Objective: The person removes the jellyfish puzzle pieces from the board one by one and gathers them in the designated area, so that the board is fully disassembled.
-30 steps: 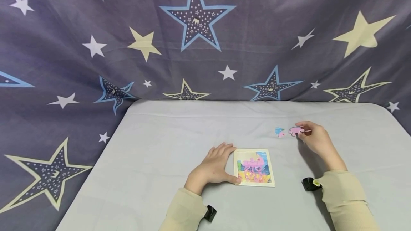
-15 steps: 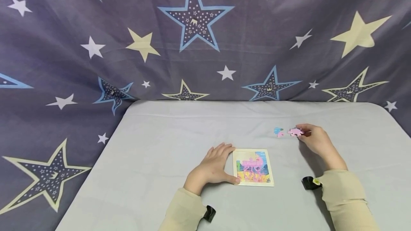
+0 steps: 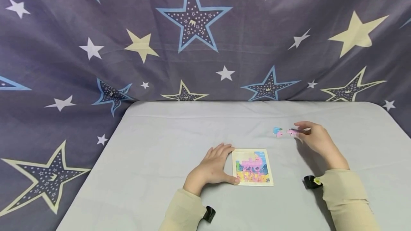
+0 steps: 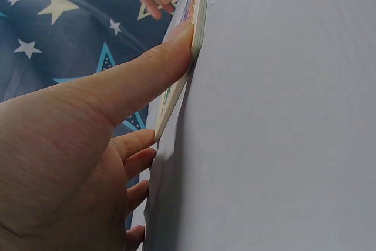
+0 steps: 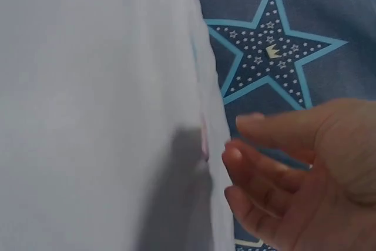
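Note:
A square wooden jigsaw puzzle board [image 3: 252, 185] with a pale rim lies flat, its picture partly filled and a bare patch at the top left. My left hand [image 3: 212, 167] spans its left side, thumb pressing the near corner and index fingertip at the far one, as the left wrist view shows. Further back, my right hand [image 3: 314, 138] hovers just right of a pink puzzle piece [image 3: 291, 132]. In the right wrist view, the right thumb and fingers [image 5: 249, 160] stand apart around no visible object. A blue-and-pink puzzle piece [image 3: 277, 132] lies left of the pink one.
A pale grey cloth [image 3: 160, 145] covers the table under everything. Behind it and along the left hangs a dark star-print curtain [image 3: 244, 31]. Each forearm wears a black wrist device [image 3: 209, 214].
My right hand held the pink puzzle piece at its fingertips and turned it; now its fingers have parted at the piece's right side. The left hand stays at the board.

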Demonstrator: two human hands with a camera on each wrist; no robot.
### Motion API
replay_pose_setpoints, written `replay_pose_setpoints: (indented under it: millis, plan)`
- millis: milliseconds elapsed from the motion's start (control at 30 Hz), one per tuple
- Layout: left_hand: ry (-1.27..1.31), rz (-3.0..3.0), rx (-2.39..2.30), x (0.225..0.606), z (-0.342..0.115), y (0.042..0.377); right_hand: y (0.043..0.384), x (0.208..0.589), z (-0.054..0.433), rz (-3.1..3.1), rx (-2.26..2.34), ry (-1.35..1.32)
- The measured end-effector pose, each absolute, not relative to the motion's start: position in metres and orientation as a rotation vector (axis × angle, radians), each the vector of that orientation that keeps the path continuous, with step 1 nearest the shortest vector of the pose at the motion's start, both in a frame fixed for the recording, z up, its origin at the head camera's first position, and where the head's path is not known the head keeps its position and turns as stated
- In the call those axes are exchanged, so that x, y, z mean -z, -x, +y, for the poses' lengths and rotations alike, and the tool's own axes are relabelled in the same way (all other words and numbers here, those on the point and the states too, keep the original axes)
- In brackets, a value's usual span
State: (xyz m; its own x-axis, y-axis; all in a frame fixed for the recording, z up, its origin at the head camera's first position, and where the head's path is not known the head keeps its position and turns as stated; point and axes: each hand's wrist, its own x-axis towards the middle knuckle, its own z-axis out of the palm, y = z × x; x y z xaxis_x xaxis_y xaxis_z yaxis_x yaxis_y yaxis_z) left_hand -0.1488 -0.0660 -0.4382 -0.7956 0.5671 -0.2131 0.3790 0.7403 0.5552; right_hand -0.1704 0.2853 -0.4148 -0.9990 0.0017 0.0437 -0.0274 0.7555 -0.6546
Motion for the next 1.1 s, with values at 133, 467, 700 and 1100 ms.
replay_pose_setpoints:
  millis: [133, 467, 700, 1100]
  plan:
    - [-0.728, 2.577, -0.706, 0.441, -0.066, 0.149, 0.170, 0.409, 0.278, -2.876, -1.120, -0.151]
    - [-0.726, 2.578, -0.709, 0.442, -0.067, 0.149, 0.170, 0.403, 0.254, -2.889, -1.245, -0.379]
    - [-0.722, 2.571, -0.699, 0.436, -0.067, 0.147, 0.166, 0.399, 0.239, -2.924, -1.305, -0.440]
    - [-0.729, 2.575, -0.710, 0.440, -0.067, 0.149, 0.164, 0.402, 0.224, -2.942, -1.252, -0.721]
